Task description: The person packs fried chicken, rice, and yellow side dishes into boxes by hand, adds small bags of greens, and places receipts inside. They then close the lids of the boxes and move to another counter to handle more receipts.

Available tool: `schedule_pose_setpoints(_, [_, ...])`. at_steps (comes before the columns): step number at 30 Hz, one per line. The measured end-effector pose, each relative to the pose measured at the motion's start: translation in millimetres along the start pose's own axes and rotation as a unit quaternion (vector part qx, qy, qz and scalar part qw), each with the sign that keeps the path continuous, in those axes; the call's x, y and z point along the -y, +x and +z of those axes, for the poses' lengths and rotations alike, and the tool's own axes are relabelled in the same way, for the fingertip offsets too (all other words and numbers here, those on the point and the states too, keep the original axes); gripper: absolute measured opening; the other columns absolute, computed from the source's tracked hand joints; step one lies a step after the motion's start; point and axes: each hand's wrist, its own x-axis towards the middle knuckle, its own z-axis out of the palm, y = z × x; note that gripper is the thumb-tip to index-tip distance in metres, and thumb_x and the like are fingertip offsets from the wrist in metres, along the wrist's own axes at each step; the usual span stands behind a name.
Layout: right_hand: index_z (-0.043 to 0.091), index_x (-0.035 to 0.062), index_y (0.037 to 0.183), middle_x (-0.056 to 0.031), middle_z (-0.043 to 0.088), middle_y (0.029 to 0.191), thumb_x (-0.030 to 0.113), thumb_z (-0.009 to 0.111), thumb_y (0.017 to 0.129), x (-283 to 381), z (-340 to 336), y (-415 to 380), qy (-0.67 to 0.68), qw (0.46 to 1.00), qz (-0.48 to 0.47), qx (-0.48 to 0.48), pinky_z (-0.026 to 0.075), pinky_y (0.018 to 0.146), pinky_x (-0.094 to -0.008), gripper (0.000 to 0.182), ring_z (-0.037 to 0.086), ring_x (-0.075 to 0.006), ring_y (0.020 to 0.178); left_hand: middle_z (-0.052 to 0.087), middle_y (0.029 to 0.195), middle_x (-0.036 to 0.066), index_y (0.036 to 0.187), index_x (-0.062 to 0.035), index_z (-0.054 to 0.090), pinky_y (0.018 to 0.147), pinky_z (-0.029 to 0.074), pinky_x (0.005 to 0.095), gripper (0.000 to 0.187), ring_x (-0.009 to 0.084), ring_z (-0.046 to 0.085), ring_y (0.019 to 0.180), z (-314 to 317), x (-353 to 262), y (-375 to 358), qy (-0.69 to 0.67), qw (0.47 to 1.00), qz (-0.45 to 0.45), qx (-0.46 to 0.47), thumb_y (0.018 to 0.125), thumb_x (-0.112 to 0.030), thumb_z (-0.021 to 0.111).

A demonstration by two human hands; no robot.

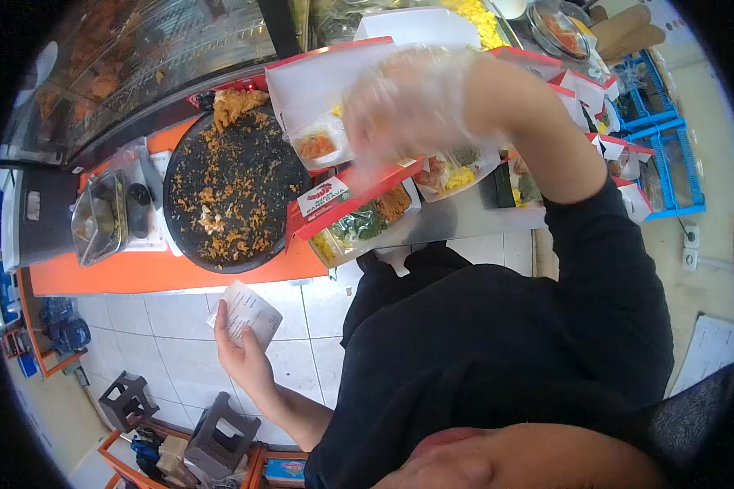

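My left hand [249,359] is bare and pinches a printed paper slip [251,312] above the tiled floor. A clear plastic glove covers my right hand [404,106], which is blurred over the open red and white food boxes; its fingers and anything in them cannot be made out. Below it, a red box [355,200] with a label holds greens and fried food. A small white tub of orange shreds [316,145] sits in the box to the left. Beside the boxes lies a round black board [235,191] strewn with crumbs, with a fried piece [236,106] at its top edge.
A clear container [100,218] and a knife stand on the orange counter [98,275] at the left. Behind is a glass display case [179,49]. Blue crates [669,155] stand at the right. Dark stools [220,436] are on the floor.
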Motion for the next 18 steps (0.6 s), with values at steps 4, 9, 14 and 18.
schedule_pose_setpoints(4, [0.06, 0.0061, 0.088, -0.0099, 0.06, 0.088, 0.013, 0.054, 0.075, 72.3, 71.5, 3.8, -0.057, 0.989, 0.025, 0.135, 0.045, 0.076, -0.0363, 0.016, 0.058, -0.0224, 0.087, 0.048, 0.115, 0.017, 0.12, 0.0029, 0.043, 0.088, 0.038, 0.0315, 0.046, 0.0218, 0.048, 0.104, -0.9, 0.3, -2.2, 0.053, 0.999, 0.008, -0.004, 0.074, 0.007, 0.041])
schedule_pose_setpoints(9, [0.054, 0.0017, 0.101, -0.0152, 0.059, 0.093, 0.023, 0.05, 0.082, 50.4, 146.3, -6.7, 0.146, 0.977, 0.154, -0.012, 0.043, 0.083, -0.0376, 0.028, 0.056, -0.0283, 0.093, 0.047, 0.119, 0.017, 0.121, 0.001, 0.043, 0.092, 0.035, 0.0334, 0.044, 0.0243, 0.044, 0.11, 16.6, -21.5, -6.5, 0.18, 0.964, 0.122, -0.152, 0.077, -0.002, 0.046])
schedule_pose_setpoints(14, [0.05, 0.0055, 0.113, -0.0058, 0.057, 0.099, 0.025, 0.053, 0.085, 34.9, 53.7, -45.4, 0.512, 0.78, 0.148, -0.328, 0.044, 0.082, -0.0308, 0.034, 0.056, -0.016, 0.089, 0.032, 0.129, 0.023, 0.129, 0.0064, 0.025, 0.098, 0.028, 0.0382, 0.073, 0.0329, 0.035, 0.118, 106.6, -94.1, -4.6, 0.235, 0.877, 0.401, -0.121, 0.07, -0.015, 0.063])
schedule_pose_setpoints(18, [0.037, 0.0059, 0.122, -0.0139, 0.042, 0.116, 0.017, 0.061, 0.073, 42.7, 14.4, -63.9, 0.343, 0.682, 0.161, -0.626, 0.034, 0.092, -0.0295, 0.056, 0.04, -0.0227, 0.111, 0.033, 0.123, 0.029, 0.128, 0.0135, 0.016, 0.091, 0.027, 0.0482, 0.094, 0.0427, 0.035, 0.111, 220.0, -135.9, -20.7, 0.227, 0.853, 0.469, 0.04, 0.063, -0.029, 0.07])
